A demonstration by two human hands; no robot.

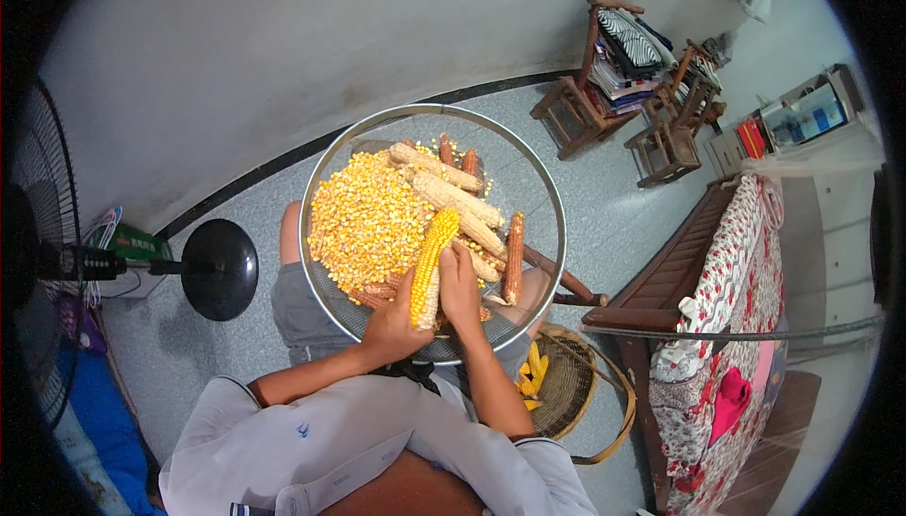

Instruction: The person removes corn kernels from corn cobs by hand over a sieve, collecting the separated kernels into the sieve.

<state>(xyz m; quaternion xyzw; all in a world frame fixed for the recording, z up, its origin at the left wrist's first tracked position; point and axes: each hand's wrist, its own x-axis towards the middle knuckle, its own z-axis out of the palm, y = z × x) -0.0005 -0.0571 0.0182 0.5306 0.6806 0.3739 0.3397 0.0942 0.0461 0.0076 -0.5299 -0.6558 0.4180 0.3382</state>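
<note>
A partly stripped ear of corn (435, 254) is held upright over a round metal-rimmed sieve (555, 158) on my lap. Yellow kernels cover much of it, while its lower right side shows pale bare cob. My left hand (394, 323) wraps round its lower left side. My right hand (460, 291) is closed against its right side, with the fingertips partly hidden. Loose yellow kernels (363, 219) are heaped in the left of the sieve. Pale bare cobs (462, 200) and reddish cobs (513, 257) lie in its right and far parts.
A wicker basket (571, 393) with yellow ears of corn (535, 370) stands on the floor to my right. Left is a standing fan with a round black base (219, 269). A bed (713, 365) stands at right; wooden chairs (576, 115) hold piled papers by the wall.
</note>
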